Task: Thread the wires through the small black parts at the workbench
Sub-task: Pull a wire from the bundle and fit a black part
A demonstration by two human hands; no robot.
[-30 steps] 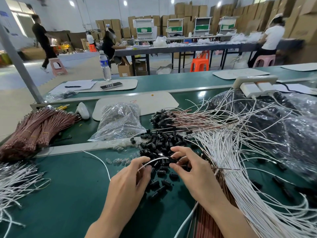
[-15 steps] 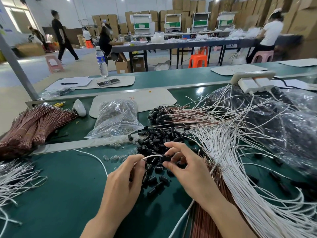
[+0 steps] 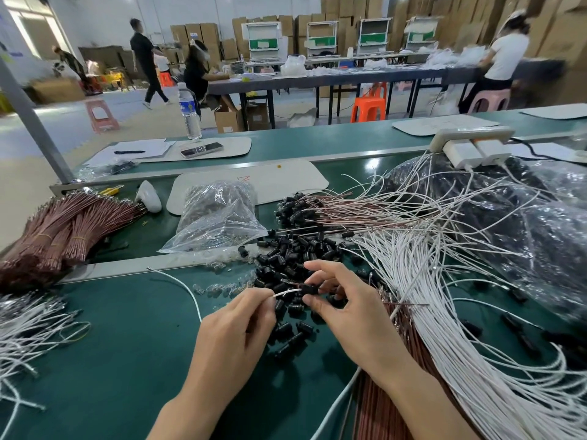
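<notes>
At the left edge of the workbench (image 3: 111, 360) lie a tangle of white wires (image 3: 28, 328) and, behind it, tied bundles of brown wires (image 3: 63, 230), with no hand on them. Nearer the middle, the left hand (image 3: 235, 338) pinches a single white wire (image 3: 287, 292) between thumb and fingertips close to its free end, which points to the right. That end meets a small black part (image 3: 308, 289). The right hand (image 3: 352, 315) pinches this part between thumb and forefinger, its other fingers raised and loosely spread. Both hands hover just over the near side of the heap of loose black parts (image 3: 292, 252) in the middle of the bench; behind the heap lie threaded wires (image 3: 305, 208) with black parts on their ends. The step in hand looks to be feeding the wire into the part's hole, though whether the tip is already inside cannot be told. The next move, I judge, calls for holding the part steady, lining the wire up with the hole, and giving a short push from close behind the tip, since so thin a wire may buckle. Toward the right edge a wide fan of white wires (image 3: 444, 296) waits.
</notes>
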